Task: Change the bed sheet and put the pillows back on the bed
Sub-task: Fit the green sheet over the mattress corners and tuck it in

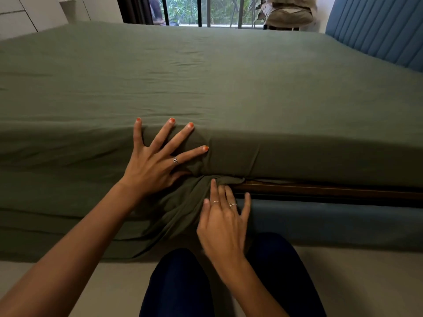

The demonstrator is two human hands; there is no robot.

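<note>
An olive-green bed sheet [206, 76] covers the whole mattress top and hangs down its near side. My left hand [158, 161] lies flat with spread fingers against the mattress's near edge, pressing the sheet. Lower down, my right hand [223, 221] has straight fingers pushing a bunched fold of sheet [183, 202] into the gap between mattress and bed frame [320, 189]. To the right of that fold the sheet is tucked under the mattress; to the left it hangs loose to the floor. No pillows are in view.
A blue padded headboard [380, 28] rises at the far right. The blue bed base [332, 220] runs below the wooden frame strip. A barred window [206, 10] and a laundry pile [288, 10] lie beyond the bed. My knees [229, 282] are on the pale floor.
</note>
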